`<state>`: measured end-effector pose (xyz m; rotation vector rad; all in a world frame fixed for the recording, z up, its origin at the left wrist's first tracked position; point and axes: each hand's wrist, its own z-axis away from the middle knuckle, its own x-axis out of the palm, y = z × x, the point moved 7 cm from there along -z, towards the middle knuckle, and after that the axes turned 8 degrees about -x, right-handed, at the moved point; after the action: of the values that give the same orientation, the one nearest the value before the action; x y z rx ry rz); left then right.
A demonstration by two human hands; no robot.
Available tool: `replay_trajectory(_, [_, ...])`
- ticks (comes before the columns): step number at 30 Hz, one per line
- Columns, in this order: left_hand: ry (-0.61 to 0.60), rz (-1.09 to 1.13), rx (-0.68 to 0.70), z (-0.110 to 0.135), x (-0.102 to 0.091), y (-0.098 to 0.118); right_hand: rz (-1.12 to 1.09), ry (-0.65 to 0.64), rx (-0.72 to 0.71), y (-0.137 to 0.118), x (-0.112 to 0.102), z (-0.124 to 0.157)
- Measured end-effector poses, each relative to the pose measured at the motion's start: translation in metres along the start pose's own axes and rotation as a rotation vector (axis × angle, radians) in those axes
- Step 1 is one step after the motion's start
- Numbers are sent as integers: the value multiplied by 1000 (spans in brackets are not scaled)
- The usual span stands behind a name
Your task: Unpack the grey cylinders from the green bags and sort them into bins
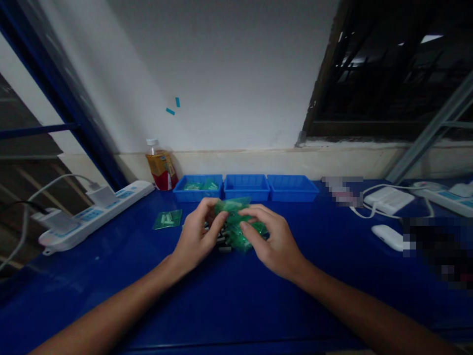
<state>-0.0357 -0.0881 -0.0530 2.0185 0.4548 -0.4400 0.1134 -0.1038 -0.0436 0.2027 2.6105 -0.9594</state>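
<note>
My left hand (pixel 195 234) and my right hand (pixel 271 239) meet over the middle of the blue table (pixel 236 296). Both pinch a crumpled green plastic bag (pixel 236 222), fingers closed on its upper edge. Small dark parts (pixel 223 241) lie on the table under the bag, between my hands. A second small green bag (pixel 168 219) lies flat on the table to the left of my left hand.
Three blue trays stand in a row at the back: the left tray (pixel 197 193) holds green bags, beside the middle tray (pixel 247 187) and right tray (pixel 291 187). A bottle (pixel 160 170) stands behind. A white power strip (pixel 92 212) lies left; white devices (pixel 388 199) and cables lie right.
</note>
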Motion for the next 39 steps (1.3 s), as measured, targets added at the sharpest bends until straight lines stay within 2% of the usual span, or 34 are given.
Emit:
replay_trajectory(2, [23,-200,233,7,-1,9,-117,62,131,8,-2,-1])
replay_trajectory(4, [7,-329,390,13,1,12,-194,100,239,17,-2,-1])
replay_trajectory(7, [18,-420,450,14,2,11,-281,54,361,28,6,0])
replay_trajectory(9, [38,-432,429,13,2,11,-276,35,369,31,7,0])
replay_trajectory(12, [45,-373,329,8,0,14,-108,71,275,27,-2,-1])
replay_trajectory(15, [-49,-270,172,3,1,12,102,63,108,16,-9,0])
replay_trajectory(19, [-299,48,-207,-2,15,-12,299,-150,-98,6,5,5])
replay_trajectory(21, [-354,201,-388,-1,21,-24,302,-229,-133,4,13,7])
replay_trajectory(23, [-354,252,-435,-1,23,-28,249,-235,-110,4,16,8])
replay_trajectory(24, [-340,225,-400,-2,22,-27,215,-219,-76,5,15,7])
replay_trajectory(26, [-280,62,-240,-4,16,-19,135,-170,35,11,14,5])
replay_trajectory(30, [-189,-378,229,6,14,3,-37,-50,313,30,8,4])
replay_trajectory(33, [-159,-498,444,15,16,13,-50,8,371,35,3,3])
replay_trajectory(36, [-138,-521,474,17,17,20,-24,29,287,31,-2,1])
replay_trajectory(39, [-223,-366,310,11,20,17,92,83,102,19,-12,-2])
